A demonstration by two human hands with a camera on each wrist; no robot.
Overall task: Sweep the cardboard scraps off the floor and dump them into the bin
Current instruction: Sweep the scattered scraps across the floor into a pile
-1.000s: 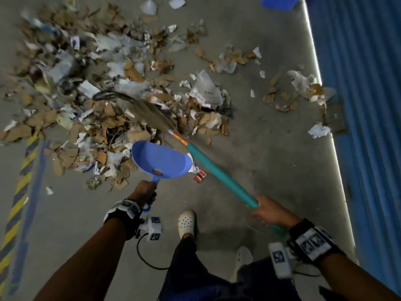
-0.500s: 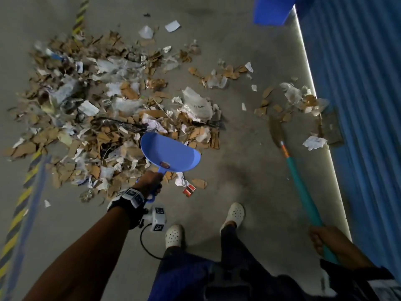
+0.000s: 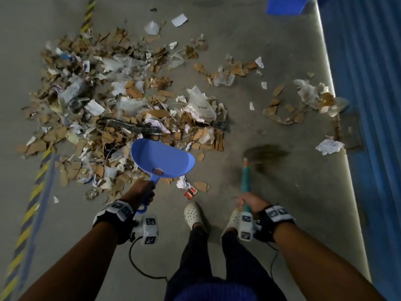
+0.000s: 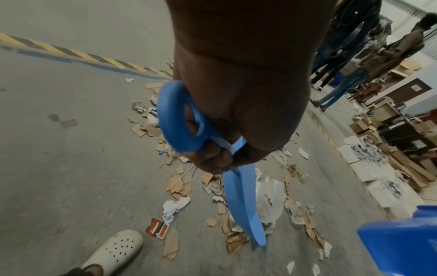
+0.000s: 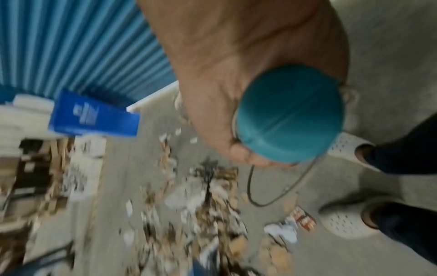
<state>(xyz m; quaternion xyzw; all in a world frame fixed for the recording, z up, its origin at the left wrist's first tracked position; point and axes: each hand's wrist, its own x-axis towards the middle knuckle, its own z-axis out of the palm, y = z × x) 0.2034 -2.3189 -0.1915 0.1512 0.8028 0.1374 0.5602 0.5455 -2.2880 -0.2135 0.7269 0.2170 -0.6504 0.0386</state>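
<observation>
Both hands are clenched on tools: left hand [image 3: 142, 193] round the blue plastic dustpan [image 3: 162, 160], right hand [image 3: 249, 202] round the teal-handled broom [image 3: 246, 177].

From the head view, the pan is held at the near edge of the torn cardboard scraps [image 3: 121, 109], presumably to catch them; the blue bin [image 3: 286, 4] stands well apart. The left-wrist view shows a white clog [image 4: 113, 248] beside stray scraps. The right-wrist view is blurred, with the broom's end cap gripped.

I'm standing in a warehouse: bare concrete floor [image 3: 249, 246], yellow-black hazard stripe [image 3: 32, 205], corrugated blue shutter [image 3: 368, 105], and stacked cardboard boxes [image 4: 369, 128] along the far wall.
</observation>
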